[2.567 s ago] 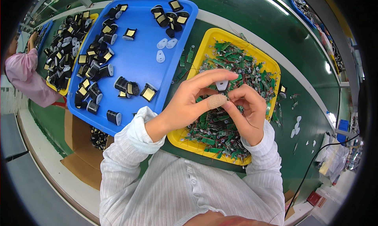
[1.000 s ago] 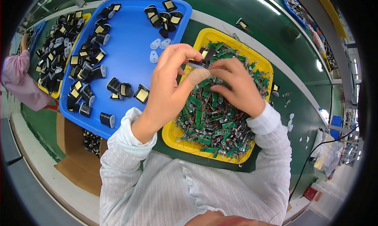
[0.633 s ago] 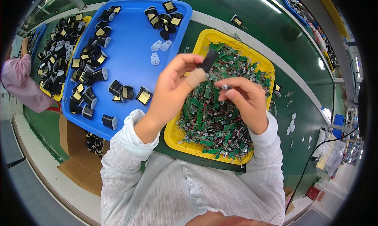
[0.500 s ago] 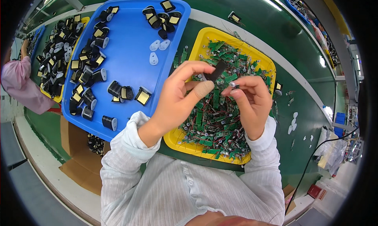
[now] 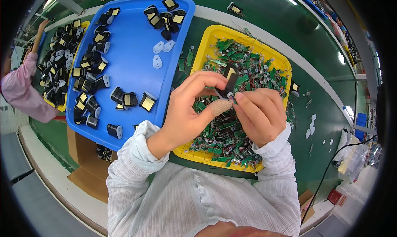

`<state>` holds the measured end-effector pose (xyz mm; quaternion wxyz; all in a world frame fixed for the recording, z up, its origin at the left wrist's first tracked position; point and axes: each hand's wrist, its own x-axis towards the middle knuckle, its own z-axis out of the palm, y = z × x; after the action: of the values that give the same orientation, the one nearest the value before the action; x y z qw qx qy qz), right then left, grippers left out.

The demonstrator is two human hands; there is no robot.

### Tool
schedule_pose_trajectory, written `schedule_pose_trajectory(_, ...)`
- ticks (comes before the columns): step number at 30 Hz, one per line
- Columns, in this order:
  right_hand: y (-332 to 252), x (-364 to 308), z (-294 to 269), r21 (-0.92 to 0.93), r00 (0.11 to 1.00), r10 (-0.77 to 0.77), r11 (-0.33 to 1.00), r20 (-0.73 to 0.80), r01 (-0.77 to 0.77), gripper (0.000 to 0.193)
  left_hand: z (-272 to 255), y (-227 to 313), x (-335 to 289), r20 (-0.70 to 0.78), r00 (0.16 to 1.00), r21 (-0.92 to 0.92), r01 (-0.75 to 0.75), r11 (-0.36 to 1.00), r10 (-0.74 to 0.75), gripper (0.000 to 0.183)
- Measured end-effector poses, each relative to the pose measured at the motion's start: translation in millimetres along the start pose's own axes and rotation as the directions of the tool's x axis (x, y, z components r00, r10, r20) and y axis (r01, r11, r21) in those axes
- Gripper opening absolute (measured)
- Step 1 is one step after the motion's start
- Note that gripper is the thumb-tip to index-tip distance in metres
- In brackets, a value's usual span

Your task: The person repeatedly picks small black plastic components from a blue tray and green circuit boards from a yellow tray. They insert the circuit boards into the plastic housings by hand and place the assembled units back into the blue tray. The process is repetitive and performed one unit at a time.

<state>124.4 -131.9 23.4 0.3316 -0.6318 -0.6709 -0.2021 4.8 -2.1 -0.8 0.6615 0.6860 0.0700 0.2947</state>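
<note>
Left hand (image 5: pixel 192 102) curled, thumb and fingers closed on a black housing (image 5: pixel 233 82) with a pale yellow pad; right hand (image 5: pixel 262 115) nearly closed, fingertips pinching a small round grey part (image 5: pixel 230 95) at the housing's near end. Both hands held above a yellow tray (image 5: pixel 197 155), heaped with green circuit boards (image 5: pixel 225 125), thin wires and small round parts. Left of the hands, a blue tray (image 5: pixel 132 51): more black housings, mostly along its far-left side, one clump at the far end; three loose grey plates (image 5: pixel 157 62) nearer the hands. Farther left, a second yellow tray (image 5: pixel 62 108), piled with black-and-grey housings. Below the blue tray, left of the forearms, a cardboard box (image 5: pixel 89 183), dark pieces inside. Right of the hands, white pieces (image 5: pixel 310 127) lie on the green surface (image 5: pixel 320 96).
</note>
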Motion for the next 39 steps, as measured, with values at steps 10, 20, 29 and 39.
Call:
schedule_pose_trajectory(10, -1, -4, -2, -0.090, 0.997, -0.054, 0.994, 0.055, 0.058, 0.037, -2, 2, 1, -0.010, 0.999, 0.053, -0.044, 0.998, 0.044, 0.022)
schedule_pose_trajectory(20, -2, -2, -3, -0.096, 0.995, -0.062, 0.993, 0.074, 0.069, 0.038, -3, 1, 0, -0.009, 0.998, 0.076, -0.060, 0.995, 0.061, 0.021)
schedule_pose_trajectory(29, -6, -1, -2, -0.080, 0.994, -0.072, 0.994, 0.080, 0.079, 0.037, -4, 0, 0, 0.023, 0.998, 0.045, -0.067, 0.997, 0.066, 0.018)
schedule_pose_trajectory(39, -9, -1, -4, -0.062, 0.995, -0.041, 0.997, 0.088, 0.047, 0.037, -4, 3, 0, 0.028, 0.998, 0.009, -0.063, 0.998, 0.063, 0.018)
